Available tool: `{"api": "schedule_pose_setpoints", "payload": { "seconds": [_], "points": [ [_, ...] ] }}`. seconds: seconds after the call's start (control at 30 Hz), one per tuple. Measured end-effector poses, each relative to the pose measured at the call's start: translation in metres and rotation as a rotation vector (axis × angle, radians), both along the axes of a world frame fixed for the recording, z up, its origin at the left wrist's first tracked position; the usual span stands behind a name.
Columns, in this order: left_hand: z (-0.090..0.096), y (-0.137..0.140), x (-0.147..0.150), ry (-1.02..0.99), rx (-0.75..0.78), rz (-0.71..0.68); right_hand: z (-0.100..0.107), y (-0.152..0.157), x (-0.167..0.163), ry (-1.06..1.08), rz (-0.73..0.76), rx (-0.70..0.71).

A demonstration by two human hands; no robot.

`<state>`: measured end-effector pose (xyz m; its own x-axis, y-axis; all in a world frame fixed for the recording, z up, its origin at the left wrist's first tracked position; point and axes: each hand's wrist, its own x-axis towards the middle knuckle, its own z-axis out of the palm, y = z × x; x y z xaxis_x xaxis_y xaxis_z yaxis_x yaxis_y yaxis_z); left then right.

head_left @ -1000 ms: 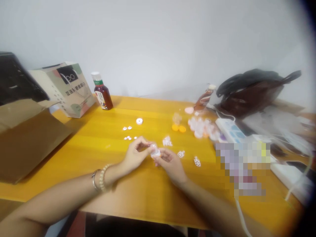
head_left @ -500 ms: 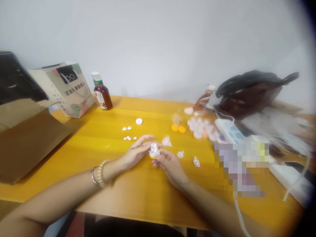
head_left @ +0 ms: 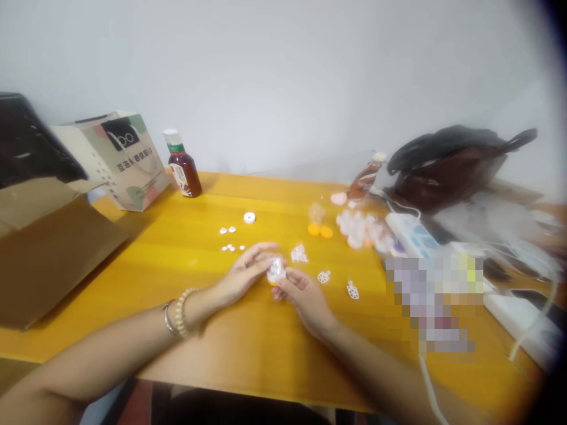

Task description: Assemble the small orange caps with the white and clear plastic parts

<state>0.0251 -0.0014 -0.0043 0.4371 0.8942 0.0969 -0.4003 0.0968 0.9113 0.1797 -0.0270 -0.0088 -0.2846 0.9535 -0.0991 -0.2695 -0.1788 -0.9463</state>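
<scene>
A small clear plastic piece with an orange base is held above the table between my two hands. My right hand pinches its lower right side with thumb and fingers. From the left, my left hand reaches round it, with the thumb side against its upper part and the fingertips partly hidden behind. Just beyond lie white cut-out pieces. Two more, a white openwork piece and a white oval piece, lie to the right. Small white discs and a white ring sit to the left.
Orange discs and a pile of translucent caps lie farther back. A dark red bottle, a paper bag and a cardboard box stand left. Right are a tilted bottle, a dark bag and a power strip.
The clear piece has turned slightly between my fingers and its top looks more rounded now. Both hands stay in nearly the same place.
</scene>
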Motion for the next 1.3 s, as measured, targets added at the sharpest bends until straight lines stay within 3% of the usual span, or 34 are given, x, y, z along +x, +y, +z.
{"api": "schedule_pose_setpoints", "payload": {
  "seconds": [0.07,0.2,0.33,0.47,0.6,0.73,0.87,1.0,1.17,1.3],
  "points": [
    [0.0,0.0,0.001,-0.056,-0.043,-0.033,0.0,-0.001,0.0,0.004,-0.009,-0.005],
    [0.0,-0.002,0.001,-0.019,0.034,0.071,0.002,-0.002,0.0,0.003,-0.002,-0.015],
    [0.002,-0.002,0.0,-0.078,-0.019,-0.035,0.002,-0.002,0.001,0.018,0.004,-0.017],
    [0.002,-0.002,0.0,-0.013,0.035,0.072,0.002,-0.002,0.001,0.022,0.006,-0.011],
    [0.002,-0.003,0.001,-0.054,-0.022,-0.092,0.003,-0.002,0.001,0.03,0.016,-0.011],
    [0.004,-0.005,0.002,-0.042,0.043,-0.032,0.004,-0.003,0.0,0.036,0.012,-0.01],
    [0.004,-0.006,0.002,-0.112,-0.039,-0.211,0.003,-0.003,0.001,0.03,0.029,-0.006],
    [0.0,-0.001,0.0,-0.009,0.034,-0.001,0.002,-0.002,0.001,0.018,0.017,-0.006],
    [0.004,0.005,-0.005,0.019,0.013,-0.024,0.004,-0.002,0.001,-0.023,0.01,0.011],
    [0.005,0.002,-0.004,0.187,0.058,0.011,0.004,-0.002,0.001,-0.082,-0.001,0.05]
  ]
}}
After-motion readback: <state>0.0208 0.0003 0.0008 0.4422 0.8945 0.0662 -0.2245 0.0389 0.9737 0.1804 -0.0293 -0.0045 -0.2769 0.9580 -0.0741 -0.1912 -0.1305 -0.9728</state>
